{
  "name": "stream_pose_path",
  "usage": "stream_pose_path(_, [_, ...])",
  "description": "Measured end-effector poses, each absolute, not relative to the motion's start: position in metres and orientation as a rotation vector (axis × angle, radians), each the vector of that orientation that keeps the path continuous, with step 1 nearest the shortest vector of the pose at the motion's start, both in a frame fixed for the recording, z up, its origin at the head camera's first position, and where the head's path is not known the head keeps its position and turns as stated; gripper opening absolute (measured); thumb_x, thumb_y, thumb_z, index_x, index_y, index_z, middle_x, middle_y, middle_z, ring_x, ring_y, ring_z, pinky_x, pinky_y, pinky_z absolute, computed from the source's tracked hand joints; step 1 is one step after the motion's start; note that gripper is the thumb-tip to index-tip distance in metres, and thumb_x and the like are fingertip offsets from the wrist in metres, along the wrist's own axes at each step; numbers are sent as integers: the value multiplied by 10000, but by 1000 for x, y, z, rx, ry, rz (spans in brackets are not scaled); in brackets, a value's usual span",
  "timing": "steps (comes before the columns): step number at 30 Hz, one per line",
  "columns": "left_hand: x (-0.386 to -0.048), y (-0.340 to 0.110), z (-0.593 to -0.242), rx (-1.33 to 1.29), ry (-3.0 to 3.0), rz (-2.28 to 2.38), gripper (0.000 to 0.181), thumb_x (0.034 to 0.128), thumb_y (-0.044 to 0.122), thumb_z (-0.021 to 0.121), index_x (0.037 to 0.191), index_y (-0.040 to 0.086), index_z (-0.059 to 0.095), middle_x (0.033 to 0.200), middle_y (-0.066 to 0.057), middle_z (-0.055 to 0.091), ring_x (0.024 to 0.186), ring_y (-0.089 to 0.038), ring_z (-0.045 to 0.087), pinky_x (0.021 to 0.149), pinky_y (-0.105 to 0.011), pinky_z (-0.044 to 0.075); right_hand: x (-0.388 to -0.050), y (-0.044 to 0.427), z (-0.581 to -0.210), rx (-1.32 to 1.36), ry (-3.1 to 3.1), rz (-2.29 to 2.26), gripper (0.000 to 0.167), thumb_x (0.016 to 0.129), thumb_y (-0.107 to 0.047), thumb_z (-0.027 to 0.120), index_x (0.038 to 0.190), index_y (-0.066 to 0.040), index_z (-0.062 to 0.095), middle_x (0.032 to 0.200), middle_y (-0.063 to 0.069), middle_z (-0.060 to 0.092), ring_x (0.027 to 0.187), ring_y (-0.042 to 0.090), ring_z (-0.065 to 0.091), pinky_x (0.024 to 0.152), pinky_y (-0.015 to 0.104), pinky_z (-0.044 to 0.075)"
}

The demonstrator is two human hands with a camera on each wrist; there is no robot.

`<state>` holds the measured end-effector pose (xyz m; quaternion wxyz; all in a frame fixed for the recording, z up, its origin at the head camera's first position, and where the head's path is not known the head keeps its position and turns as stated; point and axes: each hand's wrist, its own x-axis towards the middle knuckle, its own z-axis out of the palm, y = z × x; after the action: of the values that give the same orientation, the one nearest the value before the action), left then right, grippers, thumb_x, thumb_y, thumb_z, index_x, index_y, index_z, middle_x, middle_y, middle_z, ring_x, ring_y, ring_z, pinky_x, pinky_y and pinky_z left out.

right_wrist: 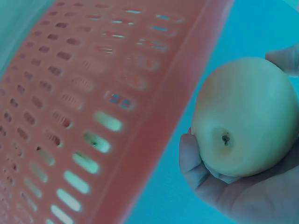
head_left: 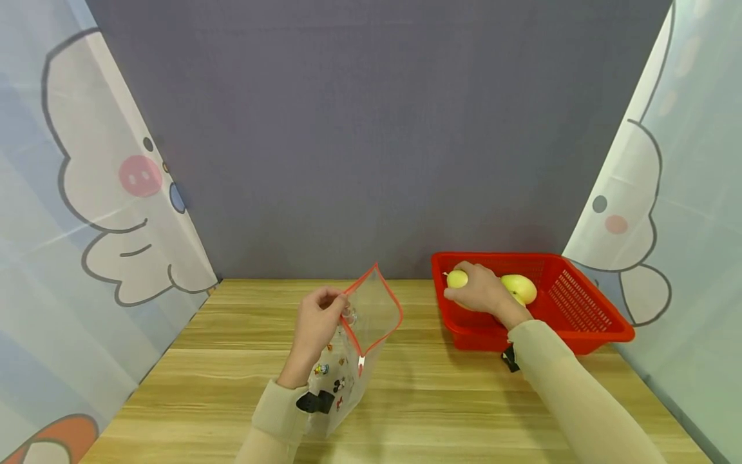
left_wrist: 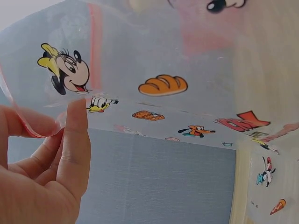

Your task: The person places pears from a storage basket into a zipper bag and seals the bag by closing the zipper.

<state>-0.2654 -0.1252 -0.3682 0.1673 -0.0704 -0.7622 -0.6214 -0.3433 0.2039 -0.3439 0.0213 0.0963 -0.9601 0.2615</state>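
Lettering first, and here it is on the clear bag (head_left: 353,370): slanted red capitals, seen from the left wrist, too warped by the film to read for certain, with cartoon prints all about them, a mouse in a yellow bow, a duck, an orange dog, a loaf of bread. The left hand (head_left: 313,325) has it, thumb and fingers in a narrow pinch on the bag's red-edged mouth, which gapes wide, a white slider (head_left: 362,361) at its near corner. That forearm rises from the bottom of the head view, back of the hand showing, the bag standing upright just beside the wrist over the table (head_left: 431,412). Across to the right hand (head_left: 484,290), and it's a firm hold, fingers and thumb curled round a yellow fruit (head_left: 457,279), its dimpled end plain to the right wrist camera! The arm slants forward and inward from lower right, sleeve crossing the near rim of the red basket (head_left: 585,312), the fruit at the basket's left end. More yellow fruit (head_left: 520,287) lies in the basket, just beyond that wrist.
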Motion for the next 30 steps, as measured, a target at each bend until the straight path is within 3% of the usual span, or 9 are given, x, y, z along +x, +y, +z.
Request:
stream_pose_path(8, [-264, -125, -367, -190, -2170, -1776, 117, 1005, 92, 610, 992, 40, 714, 853, -118, 694, 677, -239, 692, 647, -386, 574, -337, 200, -337, 321, -2913, 912, 605, 846, -314, 654, 1375, -49, 524, 1016, 110, 571, 784, 249, 516, 608, 327, 447])
stream_pose_path(13, [-264, -125, -367, -197, -2169, -1775, 118, 1007, 95, 609, 994, 39, 712, 856, -117, 692, 678, -239, 695, 640, -338, 569, -333, 197, -333, 338, -2855, 935, 558, 840, -289, 652, 1339, -59, 553, 930, 95, 558, 719, 234, 504, 579, 323, 433])
stream_pose_path(30, [-264, -124, -366, -189, -2157, -1823, 155, 1014, 116, 623, 1063, -12, 694, 917, -173, 690, 693, -288, 712, 651, -280, 573, -312, 185, -329, 414, -2731, 1054, 496, 821, -228, 665, 1294, -103, 586, 1094, 86, 611, 784, 237, 527, 618, 346, 459])
